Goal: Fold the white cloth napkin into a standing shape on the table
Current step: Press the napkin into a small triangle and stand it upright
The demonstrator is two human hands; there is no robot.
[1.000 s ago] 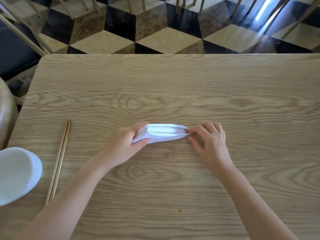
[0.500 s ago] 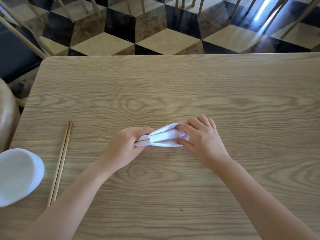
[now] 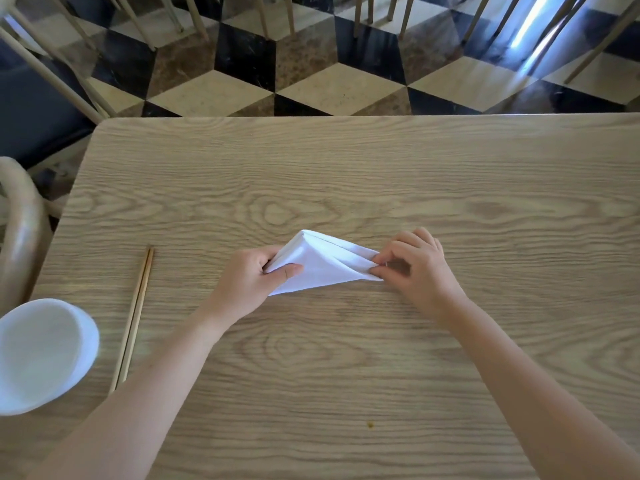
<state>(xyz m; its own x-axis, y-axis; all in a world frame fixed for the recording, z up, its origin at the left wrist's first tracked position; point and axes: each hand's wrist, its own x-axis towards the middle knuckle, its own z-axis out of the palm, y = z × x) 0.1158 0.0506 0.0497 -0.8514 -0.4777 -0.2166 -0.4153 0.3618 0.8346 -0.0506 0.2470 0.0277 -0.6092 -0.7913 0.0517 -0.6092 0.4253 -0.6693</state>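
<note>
The white cloth napkin (image 3: pixel 323 263) is folded into a pointed, tent-like shape on the wooden table (image 3: pixel 346 174), its peak toward the far side. My left hand (image 3: pixel 251 280) grips its left end, thumb on top and fingers underneath. My right hand (image 3: pixel 417 266) pinches the narrow right tip between thumb and fingertips. The napkin's underside and the part inside my left hand are hidden.
A pair of wooden chopsticks (image 3: pixel 133 317) lies to the left of my left arm. A white bowl (image 3: pixel 41 355) sits at the table's left edge. A curved chair back (image 3: pixel 20 230) stands beside the table; chair legs and checkered floor lie beyond the far edge.
The napkin went from a flat, narrow strip to a raised pointed shape. My right hand slid back out to the right tip, and my left hand shifted its grip on the left end.
</note>
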